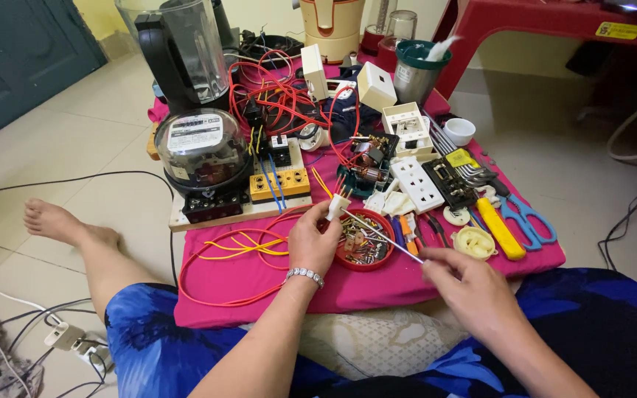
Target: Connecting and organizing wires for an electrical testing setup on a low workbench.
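My left hand (312, 239) holds a small white plastic part (337, 206) with yellow and red wires running from its top. My right hand (464, 284) grips a thin screwdriver (381, 234); its tip reaches the white part. Both hands hover over the front of a pink cloth (377, 284), just above a red round tray (365, 245) full of small screws and metal bits. A silver bracelet is on my left wrist.
On the cloth lie a round electric meter (200, 147) on a board, a yellow terminal block (280, 184), red and yellow wire loops (241, 250), white sockets (416, 183), blue scissors (526, 218), a yellow cutter (499, 227). A blender jug (182, 51) stands behind. My legs frame the cloth.
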